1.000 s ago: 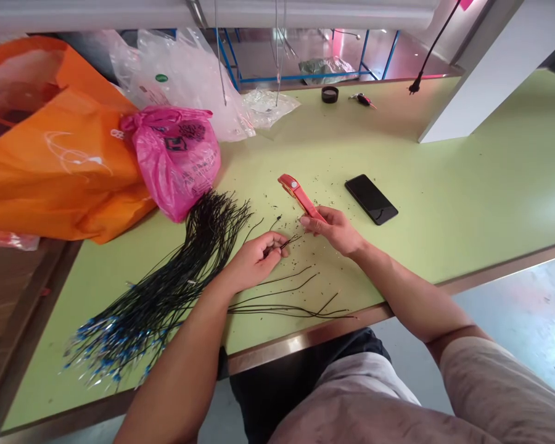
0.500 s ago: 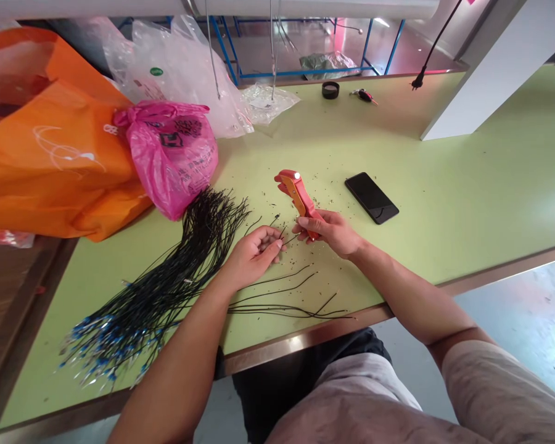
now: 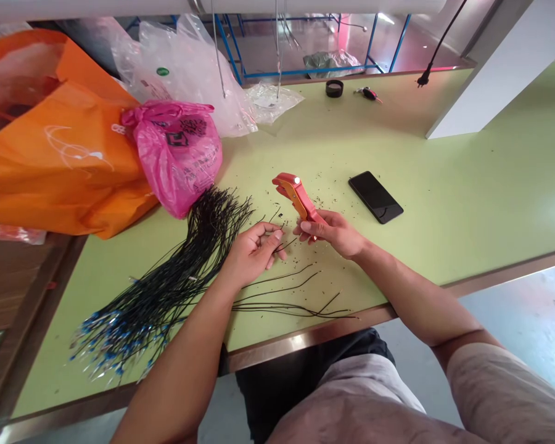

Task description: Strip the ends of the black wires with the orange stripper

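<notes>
My right hand (image 3: 337,233) is closed around the handles of a red and orange wire stripper (image 3: 300,200), its head pointing up and to the left. Between the thumb and fingers of my left hand (image 3: 258,248) is a thin black wire (image 3: 287,245), its end sticking out to the right. The stripper's jaws are apart from that wire. A thick bundle of black wires (image 3: 180,271) with blue and silvery ends lies left of my left hand. Several single wires (image 3: 282,306) stretch over the table below my hands. Tiny dark scraps are scattered around both hands.
A black phone (image 3: 376,197) lies right of my right hand on the green table (image 3: 462,203). Orange (image 3: 74,166) and pink (image 3: 180,154) bags stand at the left. A black tape roll (image 3: 334,89) and a small red-black item (image 3: 369,94) lie at the back, near a white post (image 3: 476,80).
The whole view has shifted slightly. My left hand's fingers have moved a little on the wire, and the stripper has tilted slightly to the left in my right hand.
</notes>
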Tool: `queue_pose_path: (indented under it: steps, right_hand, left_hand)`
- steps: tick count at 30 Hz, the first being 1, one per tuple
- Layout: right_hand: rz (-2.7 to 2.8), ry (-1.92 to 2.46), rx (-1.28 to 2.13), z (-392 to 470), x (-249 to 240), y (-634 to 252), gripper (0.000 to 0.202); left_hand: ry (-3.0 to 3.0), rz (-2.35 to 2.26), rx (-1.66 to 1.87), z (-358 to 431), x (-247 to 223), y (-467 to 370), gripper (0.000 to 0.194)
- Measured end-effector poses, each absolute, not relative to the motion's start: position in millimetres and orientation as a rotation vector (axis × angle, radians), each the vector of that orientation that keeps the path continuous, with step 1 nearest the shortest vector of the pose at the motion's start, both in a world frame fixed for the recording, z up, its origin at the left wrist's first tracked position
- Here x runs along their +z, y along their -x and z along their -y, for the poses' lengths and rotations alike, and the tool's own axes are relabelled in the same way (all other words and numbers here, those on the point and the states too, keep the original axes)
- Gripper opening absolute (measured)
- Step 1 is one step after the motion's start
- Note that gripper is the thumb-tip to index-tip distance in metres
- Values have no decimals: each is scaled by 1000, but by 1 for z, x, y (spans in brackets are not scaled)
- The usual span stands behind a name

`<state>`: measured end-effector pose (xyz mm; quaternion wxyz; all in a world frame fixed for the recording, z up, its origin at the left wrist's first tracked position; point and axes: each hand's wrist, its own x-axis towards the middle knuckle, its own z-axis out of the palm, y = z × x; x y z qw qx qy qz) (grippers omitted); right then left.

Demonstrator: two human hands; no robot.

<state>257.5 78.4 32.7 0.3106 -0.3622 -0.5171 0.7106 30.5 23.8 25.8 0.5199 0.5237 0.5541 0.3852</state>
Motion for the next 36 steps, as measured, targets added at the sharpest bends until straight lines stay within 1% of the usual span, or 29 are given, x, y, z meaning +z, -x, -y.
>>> queue_pose_path:
  steps: [4, 10, 15, 19, 21, 23, 28, 33, 36]
  right_hand:
    - [1453, 781, 1935, -77, 33, -258, 50]
    - [1672, 488, 2044, -69, 31, -255, 44]
    - [1943, 570, 1879, -63, 41, -259, 41]
    - [1831, 559, 1907, -71, 42, -264, 47]
    - [1727, 655, 1820, -76, 40, -264, 49]
    - [1666, 818, 1658, -79, 38, -263, 51]
    - [1717, 1124, 1247, -77, 32, -259, 54]
    - [1899, 1145, 936, -73, 21, -254, 59]
    - [1994, 1132, 809, -71, 17, -252, 56]
  left_hand:
    - [-1266, -1338, 959, -24, 24, -31, 46]
    - [-1346, -1437, 939, -28, 15, -27, 37]
    - [-1236, -1349, 1044, -31, 8, -27, 43]
    - [-1249, -1373, 1054, -30, 15, -27, 37]
    - [-1237, -1371, 1079, -29, 20, -27, 36]
    - [-1206, -1362, 1117, -28, 22, -27, 38]
    - [-1234, -1378, 1124, -26, 24, -26, 38]
    - [-1220, -1333, 1183, -25, 26, -27, 36]
    - [-1211, -1303, 1196, -26, 25, -27, 35]
